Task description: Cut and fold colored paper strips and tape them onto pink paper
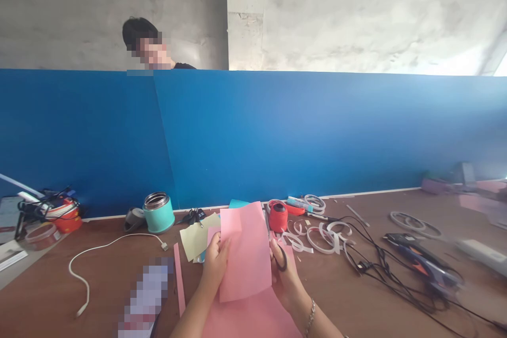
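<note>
Over the brown tabletop (106,280), I have the upright pink paper sheet (245,253) pinched at its left edge by the left hand (214,264), whose fingers are partly hidden. The right hand (285,281) is closed on scissors (282,257); I see a dark handle loop, but cannot make out the blades or how wide they stand. Between both hands, the sheet has its right edge just beside that loop. Below, a larger pink sheet (249,319) runs off my view's bottom edge.
</note>
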`<control>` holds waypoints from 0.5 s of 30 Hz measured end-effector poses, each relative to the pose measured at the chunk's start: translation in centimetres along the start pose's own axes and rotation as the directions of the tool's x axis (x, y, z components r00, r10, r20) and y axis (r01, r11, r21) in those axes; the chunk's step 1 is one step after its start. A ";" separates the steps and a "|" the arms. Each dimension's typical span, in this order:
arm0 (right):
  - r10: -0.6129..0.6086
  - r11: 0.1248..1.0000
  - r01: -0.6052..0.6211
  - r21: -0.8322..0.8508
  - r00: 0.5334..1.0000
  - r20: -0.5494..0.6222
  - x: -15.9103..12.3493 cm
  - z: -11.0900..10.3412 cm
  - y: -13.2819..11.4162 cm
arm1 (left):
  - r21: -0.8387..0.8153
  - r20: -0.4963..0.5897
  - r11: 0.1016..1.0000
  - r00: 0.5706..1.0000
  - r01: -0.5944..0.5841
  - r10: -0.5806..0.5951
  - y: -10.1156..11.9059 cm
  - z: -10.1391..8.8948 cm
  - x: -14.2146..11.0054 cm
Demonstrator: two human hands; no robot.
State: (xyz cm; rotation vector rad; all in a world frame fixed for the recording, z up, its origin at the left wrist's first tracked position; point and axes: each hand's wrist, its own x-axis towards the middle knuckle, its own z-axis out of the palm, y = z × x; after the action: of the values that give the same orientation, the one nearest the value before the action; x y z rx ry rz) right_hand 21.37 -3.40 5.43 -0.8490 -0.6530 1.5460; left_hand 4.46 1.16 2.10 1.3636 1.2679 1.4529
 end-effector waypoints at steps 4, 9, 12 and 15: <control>-0.015 0.999 0.015 -0.031 1.000 0.000 0.1 -0.1 -0.1 | -0.009 -0.020 1.000 1.000 0.006 -0.006 -0.1 0.1 0.0; -0.092 0.995 0.092 -0.034 0.996 0.001 0.1 -0.1 0.1 | -0.036 -0.023 0.999 0.999 0.040 -0.041 -0.5 0.1 0.2; -0.111 0.994 0.111 -0.026 0.994 -0.016 0.1 -0.1 0.1 | -0.043 -0.016 0.997 0.998 0.056 -0.057 -0.6 0.0 0.2; -0.149 0.988 0.147 -0.037 0.988 -0.049 0.2 -0.2 0.2 | -0.044 -0.009 0.997 0.998 0.060 -0.061 -0.7 0.0 0.2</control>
State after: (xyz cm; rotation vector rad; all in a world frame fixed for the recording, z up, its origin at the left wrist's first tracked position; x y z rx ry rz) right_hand 21.40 -3.24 5.08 -0.8436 -0.6902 1.3783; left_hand 4.38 1.47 1.51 1.2795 1.2657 1.4395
